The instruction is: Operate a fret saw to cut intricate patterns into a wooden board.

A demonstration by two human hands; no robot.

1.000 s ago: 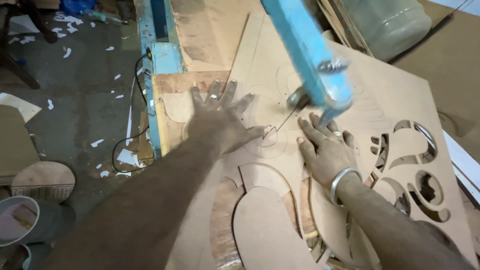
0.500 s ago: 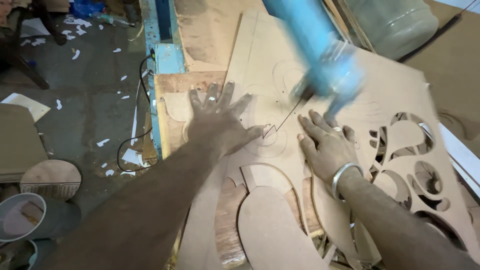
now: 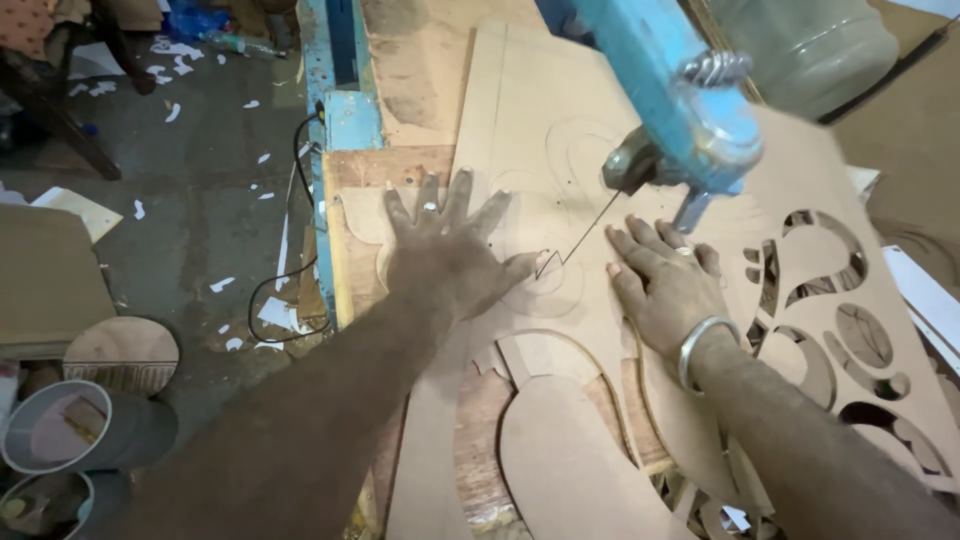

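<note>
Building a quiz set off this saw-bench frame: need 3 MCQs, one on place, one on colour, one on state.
1. Where does the thin saw blade meet the board?
A. left of both hands
B. between the two hands
C. right of both hands

2. What colour is the saw arm over the board?
A. red
B. blue
C. yellow

3. How do the hands lie on the board?
A. flat, fingers spread
C. both lifted off it
B. clenched round its edge

Answers:
1 B: the blade comes down between the left hand and the right hand.
2 B: the arm is painted light blue, worn in places.
3 A: both palms press flat on the board, and neither hand grips anything.
</note>
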